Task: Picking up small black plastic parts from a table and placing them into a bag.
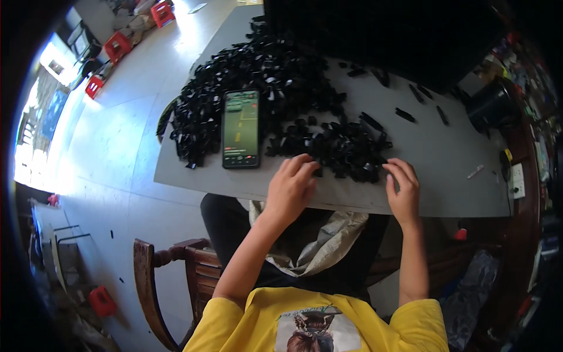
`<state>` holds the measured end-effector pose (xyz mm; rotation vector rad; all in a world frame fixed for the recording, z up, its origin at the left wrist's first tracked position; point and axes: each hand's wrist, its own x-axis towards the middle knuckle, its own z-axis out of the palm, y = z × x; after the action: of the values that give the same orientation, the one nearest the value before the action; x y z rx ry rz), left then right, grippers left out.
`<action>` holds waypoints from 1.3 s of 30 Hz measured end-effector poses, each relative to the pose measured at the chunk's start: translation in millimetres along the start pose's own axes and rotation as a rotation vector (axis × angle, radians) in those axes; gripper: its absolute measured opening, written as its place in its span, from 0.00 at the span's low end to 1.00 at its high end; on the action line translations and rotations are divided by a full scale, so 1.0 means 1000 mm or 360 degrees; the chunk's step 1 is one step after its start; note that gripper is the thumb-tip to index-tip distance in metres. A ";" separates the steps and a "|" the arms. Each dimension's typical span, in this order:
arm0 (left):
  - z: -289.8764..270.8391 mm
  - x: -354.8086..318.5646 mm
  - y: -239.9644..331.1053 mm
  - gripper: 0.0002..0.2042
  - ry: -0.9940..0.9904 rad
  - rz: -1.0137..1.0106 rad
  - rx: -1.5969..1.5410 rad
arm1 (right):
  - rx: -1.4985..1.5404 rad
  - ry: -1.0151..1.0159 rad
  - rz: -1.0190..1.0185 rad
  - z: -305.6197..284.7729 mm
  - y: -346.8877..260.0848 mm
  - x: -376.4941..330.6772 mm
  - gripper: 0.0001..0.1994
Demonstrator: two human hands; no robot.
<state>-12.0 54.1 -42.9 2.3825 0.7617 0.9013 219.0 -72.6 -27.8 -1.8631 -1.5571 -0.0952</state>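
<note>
A small heap of black plastic pieces [352,149] lies near the front edge of the grey table [451,188]. At its near left side is my left hand [291,186], fingers bent and thumb apart, the fingertips by the outermost pieces. My right hand [404,190] is at the heap's right edge with thumb and forefinger parted; no piece shows clearly in it. A woven sack [319,249] hangs open over my lap, below the table edge. The phone [240,129], its screen lit, leans or lies against the larger pile of black pieces [258,76].
Several loose black strips [404,115] are scattered at the table's right. A dark cylindrical bin [492,104] and a wall socket [517,180] stand beyond. A wooden chair [196,264] is at lower left. Red stools [117,47] sit on the floor at far left.
</note>
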 end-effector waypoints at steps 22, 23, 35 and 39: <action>-0.051 -0.027 -0.056 0.16 0.0870 -0.0306 0.0279 | -0.0143 0.0114 0.0204 0.021 0.012 -0.008 0.15; -0.056 -0.025 -0.061 0.17 0.0799 -0.0394 0.0394 | -0.0139 0.0118 0.0204 0.022 0.013 -0.008 0.15; -0.052 -0.021 -0.083 0.20 0.0940 -0.0361 0.0199 | -0.0067 0.0134 0.0241 0.023 0.022 -0.011 0.13; -0.052 -0.020 -0.082 0.20 0.0929 -0.0334 0.0192 | -0.0044 0.0139 0.0246 0.023 0.024 -0.011 0.13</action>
<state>-88.1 113.1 -65.7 2.0863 1.2854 1.5155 228.9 -70.6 -61.0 -1.9674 -1.3544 -0.1267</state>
